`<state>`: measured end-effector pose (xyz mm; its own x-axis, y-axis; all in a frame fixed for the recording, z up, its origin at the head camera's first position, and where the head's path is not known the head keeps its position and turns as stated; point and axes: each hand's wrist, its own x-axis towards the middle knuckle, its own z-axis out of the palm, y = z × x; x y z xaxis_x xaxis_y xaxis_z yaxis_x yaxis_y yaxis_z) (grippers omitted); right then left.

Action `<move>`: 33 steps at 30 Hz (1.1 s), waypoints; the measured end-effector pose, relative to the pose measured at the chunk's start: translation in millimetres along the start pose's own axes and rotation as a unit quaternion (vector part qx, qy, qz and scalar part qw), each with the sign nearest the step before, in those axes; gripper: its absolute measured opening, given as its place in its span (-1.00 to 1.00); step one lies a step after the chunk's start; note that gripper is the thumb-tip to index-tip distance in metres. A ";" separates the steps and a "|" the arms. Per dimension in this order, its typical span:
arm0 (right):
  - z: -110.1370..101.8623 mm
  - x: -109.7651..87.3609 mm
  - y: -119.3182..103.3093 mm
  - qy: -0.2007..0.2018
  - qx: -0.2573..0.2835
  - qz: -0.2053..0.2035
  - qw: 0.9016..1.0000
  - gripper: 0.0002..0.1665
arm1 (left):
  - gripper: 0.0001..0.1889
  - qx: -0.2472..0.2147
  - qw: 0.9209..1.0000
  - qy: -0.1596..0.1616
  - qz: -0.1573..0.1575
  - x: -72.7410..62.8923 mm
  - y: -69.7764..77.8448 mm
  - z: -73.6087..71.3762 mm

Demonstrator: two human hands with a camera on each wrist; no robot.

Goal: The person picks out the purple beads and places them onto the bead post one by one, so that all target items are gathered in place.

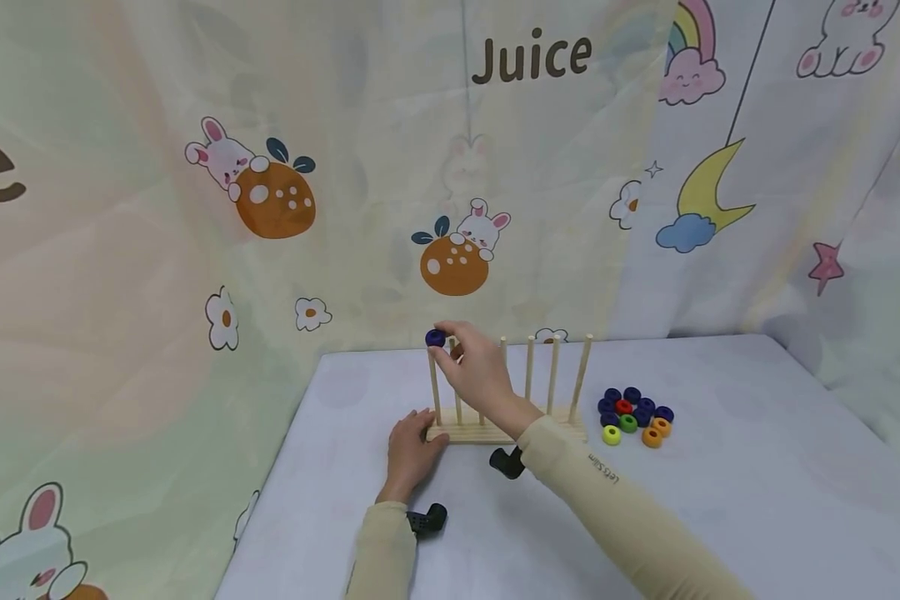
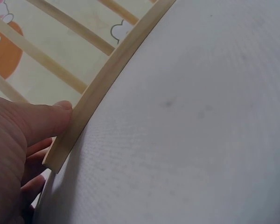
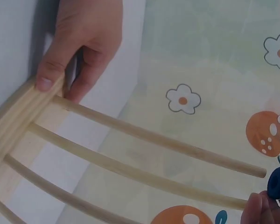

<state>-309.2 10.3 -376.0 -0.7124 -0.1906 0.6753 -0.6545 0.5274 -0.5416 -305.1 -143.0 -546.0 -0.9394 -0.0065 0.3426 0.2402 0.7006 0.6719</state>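
A pale wooden rack (image 1: 465, 434) with several upright pegs stands on the white table. My left hand (image 1: 411, 454) grips the left end of its base, thumb in front and fingers behind, as the left wrist view also shows. My right hand (image 1: 480, 371) pinches a dark blue ring-shaped bead (image 1: 435, 337) between thumb and fingers. This bead is at the top of the leftmost peg (image 1: 434, 387); in the right wrist view the blue bead (image 3: 278, 183) sits just past that peg's tip (image 3: 261, 172). The pegs I see carry no beads.
To the right of the rack lies a cluster of beads: several dark blue ones (image 1: 642, 415), a red bead (image 1: 624, 407), a green bead (image 1: 627, 423), a yellow bead (image 1: 611, 435) and two orange ones (image 1: 652, 437). A printed cloth (image 1: 367, 208) hangs behind the table.
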 end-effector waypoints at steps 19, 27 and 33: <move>10.8 11.0 3.6 -0.002 0.037 0.070 0.997 -0.59 | -0.49 -0.003 1.000 -0.015 -0.018 1.4 -1.7 0.9; 11.3 9.2 3.2 -0.013 0.020 0.072 0.997 -0.60 | -0.49 0.000 1.000 -0.010 -0.007 1.4 -1.7 0.7; 14.7 5.5 6.0 -0.020 0.004 0.071 0.997 -0.61 | -0.49 -0.003 1.000 -0.009 -0.007 -0.4 -1.4 -0.5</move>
<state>-320.8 0.3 -382.9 -0.8072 -0.1468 0.5718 -0.5486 0.5444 -0.6346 -304.9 -144.4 -546.8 -0.9466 -0.0031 0.3223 0.2295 0.6959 0.6805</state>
